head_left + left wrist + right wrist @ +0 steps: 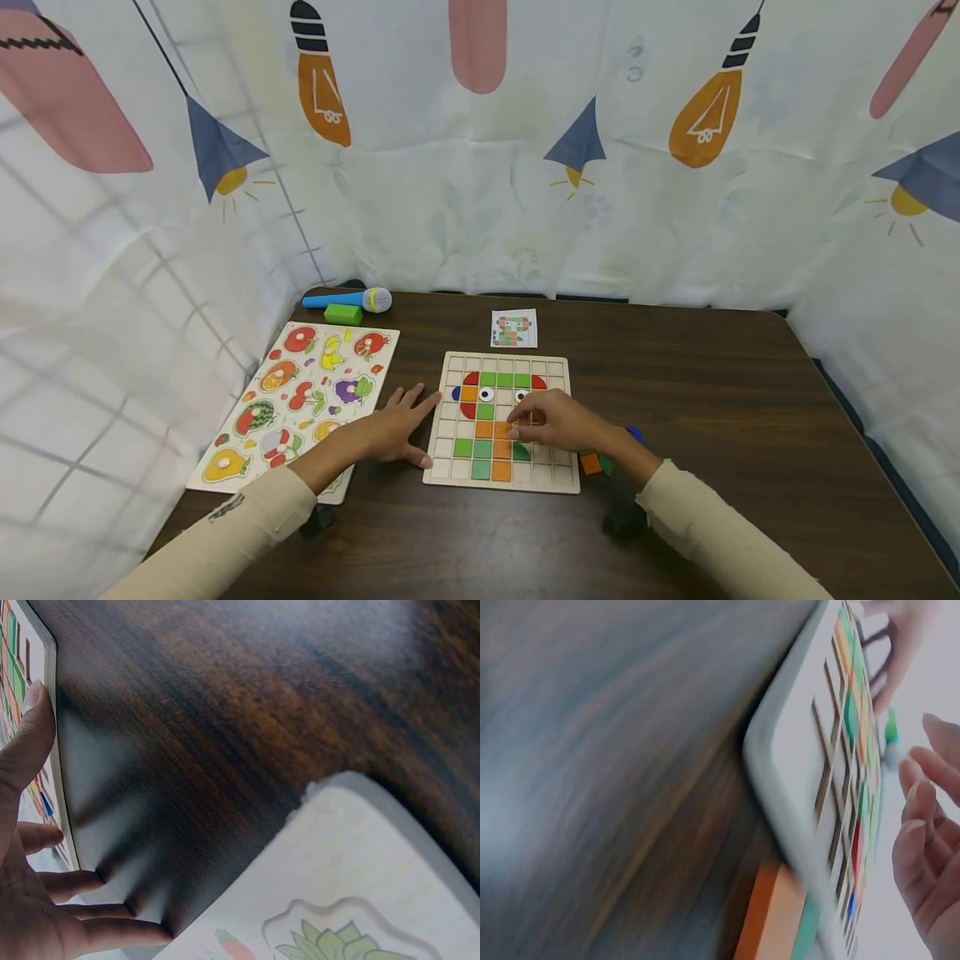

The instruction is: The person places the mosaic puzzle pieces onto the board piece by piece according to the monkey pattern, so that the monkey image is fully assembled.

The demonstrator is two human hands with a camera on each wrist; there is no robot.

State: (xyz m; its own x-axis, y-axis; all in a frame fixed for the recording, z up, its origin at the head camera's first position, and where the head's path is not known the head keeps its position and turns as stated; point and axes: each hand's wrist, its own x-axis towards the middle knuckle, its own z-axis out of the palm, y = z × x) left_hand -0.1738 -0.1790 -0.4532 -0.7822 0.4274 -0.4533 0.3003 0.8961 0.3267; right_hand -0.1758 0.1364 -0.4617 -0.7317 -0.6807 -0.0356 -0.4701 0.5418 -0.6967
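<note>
A pale wooden grid board point(543, 477) lies before me, with red, green, teal, orange and blue tiles and two eye tiles in its cells. My left hand point(393, 429) is spread at the board's left side; its thumb touches the rim and its fingers are fairly straight. Over the middle-right cells hovers my right hand point(561, 419), fingers bent, thumb and index close to an orange tile point(502, 430). The right wrist view shows a gap between thumb and fingers and no piece there. Loose blocks, one an orange block point(769, 915), lie by the board's right edge, partly behind the right forearm.
A fruit puzzle board point(197, 480) lies at the left, partly under my left forearm. Behind it are a blue toy microphone point(333, 300) and a green block point(342, 315). A small picture card point(514, 328) lies beyond the grid board. Patterned curtains point(465, 192) surround the table.
</note>
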